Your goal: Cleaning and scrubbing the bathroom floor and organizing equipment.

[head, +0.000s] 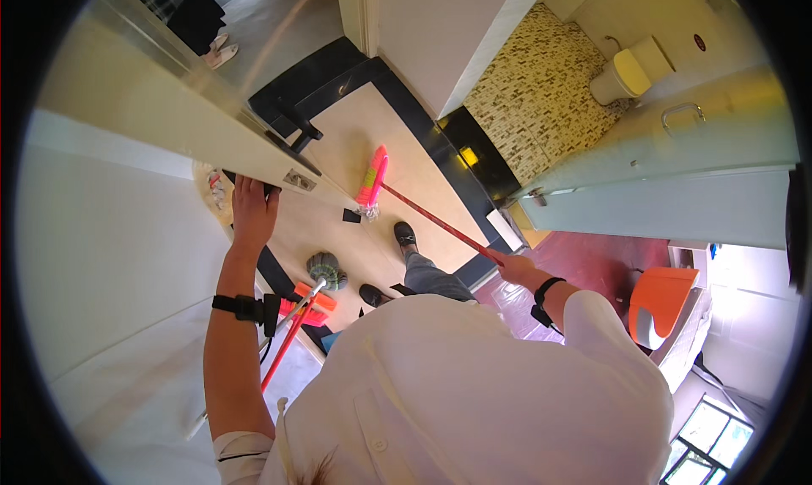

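My right hand (515,268) is closed around the upper end of a red broom handle (438,220). The pink broom head (373,177) rests on the beige tiled floor, with crumpled clear plastic (369,212) at its bristles beside a small dark square (351,215). My left hand (254,203) touches the inner side of a pale door (209,130) near its edge, by the latch plate and the black lever handle (307,136). Whether its fingers grip the door or the dark piece under them, I cannot tell.
A grey mop (325,269) and another pink-red broom (304,312) lean at the lower left. A plastic bag (219,190) lies behind the door. Beyond the doorway a person's feet (223,50) show. At right are a glass door (660,193), a toilet (618,79) and an orange chair (663,304).
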Demonstrator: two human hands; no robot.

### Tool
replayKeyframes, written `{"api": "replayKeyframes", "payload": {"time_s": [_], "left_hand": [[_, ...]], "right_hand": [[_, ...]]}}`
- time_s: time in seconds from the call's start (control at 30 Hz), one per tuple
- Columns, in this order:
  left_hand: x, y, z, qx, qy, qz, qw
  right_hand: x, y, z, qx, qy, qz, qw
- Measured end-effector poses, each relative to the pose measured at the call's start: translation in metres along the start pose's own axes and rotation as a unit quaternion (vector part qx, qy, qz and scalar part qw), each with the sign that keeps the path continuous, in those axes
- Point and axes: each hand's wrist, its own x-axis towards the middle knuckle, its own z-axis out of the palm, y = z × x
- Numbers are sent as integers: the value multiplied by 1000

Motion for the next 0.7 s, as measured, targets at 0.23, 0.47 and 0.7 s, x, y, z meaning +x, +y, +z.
{"api": "replayKeyframes", "payload": {"time_s": [0.23, 0.47, 0.7], "left_hand": [[28, -4, 33, 37, 5, 38, 999], [74, 35, 53, 21, -30, -15, 999], [90, 48, 40, 56, -104, 13, 993]], "right_hand": [[-63, -18, 28, 58, -32, 4, 998], [-108, -58, 16, 325, -104, 48, 939], [-80, -62, -7, 360, -34, 43, 931]]}}
